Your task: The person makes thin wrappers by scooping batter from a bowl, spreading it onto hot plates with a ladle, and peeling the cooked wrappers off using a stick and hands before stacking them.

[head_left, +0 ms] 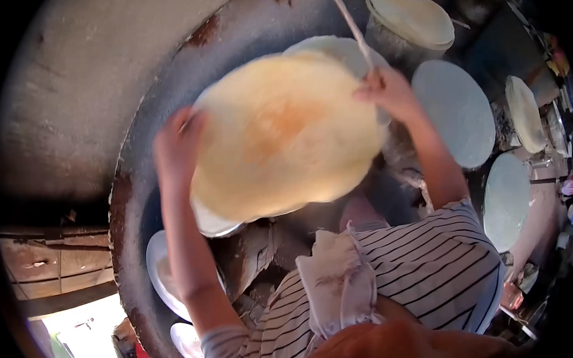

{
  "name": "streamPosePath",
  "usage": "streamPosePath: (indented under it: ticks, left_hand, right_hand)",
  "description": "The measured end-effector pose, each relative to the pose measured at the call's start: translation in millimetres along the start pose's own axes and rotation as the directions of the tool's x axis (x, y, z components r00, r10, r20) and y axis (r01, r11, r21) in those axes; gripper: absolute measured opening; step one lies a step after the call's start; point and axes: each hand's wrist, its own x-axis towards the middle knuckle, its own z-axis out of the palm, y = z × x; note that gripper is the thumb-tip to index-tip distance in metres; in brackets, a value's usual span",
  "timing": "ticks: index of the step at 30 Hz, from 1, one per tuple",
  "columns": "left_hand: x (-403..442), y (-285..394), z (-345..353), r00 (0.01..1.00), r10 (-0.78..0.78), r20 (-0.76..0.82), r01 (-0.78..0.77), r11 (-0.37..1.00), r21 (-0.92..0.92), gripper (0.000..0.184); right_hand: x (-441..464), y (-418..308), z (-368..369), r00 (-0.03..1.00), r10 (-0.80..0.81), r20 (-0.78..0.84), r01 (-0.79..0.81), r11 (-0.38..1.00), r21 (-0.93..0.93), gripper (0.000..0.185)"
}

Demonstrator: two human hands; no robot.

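Note:
A large round flatbread (285, 147), pale yellow with a browned middle, spans the space between my hands and is slightly smeared by motion. My left hand (179, 142) is closed at its left edge, fingers curled around the rim. On the upper right, my right hand (388, 96) grips a long thin stick (350, 22) that points up and away. My right fingertips lie at the flatbread's edge; whether they also pinch it I cannot tell. Behind the flatbread, part of a pale round surface (332, 48) shows.
A wide curved metal rim (125, 211) surrounds the work area on the left. On the right stand several round pale plates (453, 114) and a stack of flatbreads (410, 13) on a container. More pale discs (166, 267) lie at the lower left. A folded cloth (335, 279) hangs at my chest.

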Motion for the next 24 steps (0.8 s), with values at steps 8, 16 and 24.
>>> streamPosePath:
  ticks: [8,16,24]
  left_hand:
    - [231.6,-104.7,337.6,0.949,-0.070,0.308,-0.014,0.965,0.263,0.032]
    - [229.0,-76.0,360.9,0.944,0.072,0.321,0.003,0.974,-0.227,0.023]
    - [238.3,-46.6,326.2,0.941,-0.129,0.312,0.139,0.990,-0.011,0.023]
  right_hand:
    - [221.4,161.8,-83.6,1.000,-0.002,0.022,0.012,0.875,-0.485,0.037]
    - [228.3,202.8,-94.4,0.972,-0.233,-0.021,0.189,0.834,-0.518,0.023]
    - [233.5,181.6,-115.5,0.995,-0.033,0.092,0.072,0.885,-0.460,0.027]
